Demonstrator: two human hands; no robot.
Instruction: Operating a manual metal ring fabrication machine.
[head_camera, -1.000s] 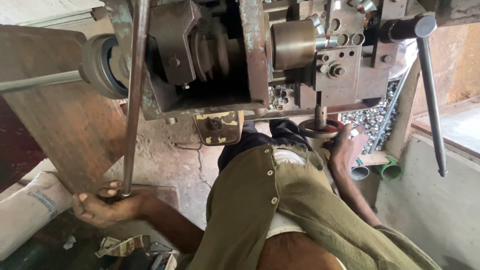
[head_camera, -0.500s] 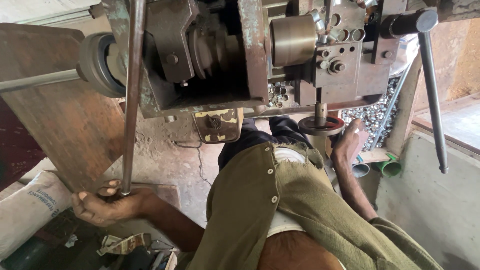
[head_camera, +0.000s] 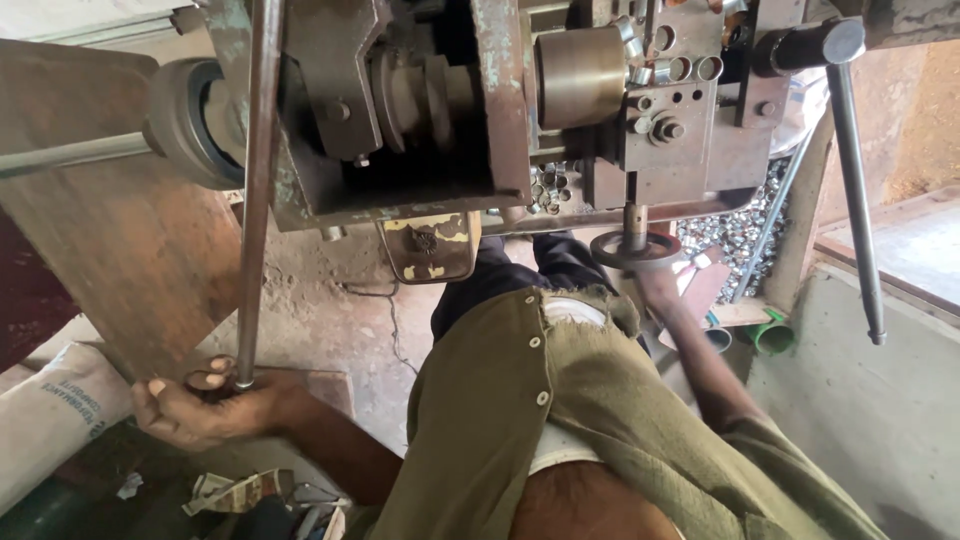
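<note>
My left hand (head_camera: 200, 410) is closed around the lower end of a long steel lever bar (head_camera: 255, 200) that comes down from the machine at the left. My right arm stretches forward to a small round handwheel (head_camera: 632, 250) under the machine's tool block (head_camera: 690, 120). My right hand (head_camera: 655, 285) holds the wheel's rim from below, with the fingers mostly hidden. My olive shirt (head_camera: 560, 420) fills the lower middle of the view.
A worn metal lathe-type machine (head_camera: 420, 110) with a brass-coloured drum (head_camera: 580, 75) spans the top. A second long handle (head_camera: 858, 200) hangs at the right. Small metal parts (head_camera: 735, 230) are heaped behind the wheel. A white sack (head_camera: 50, 410) lies at the left and a concrete ledge (head_camera: 860, 390) stands at the right.
My right hand has slid in from the right of the handwheel to under its rim. My left hand stays on the lever's end, and the view has shifted slightly.
</note>
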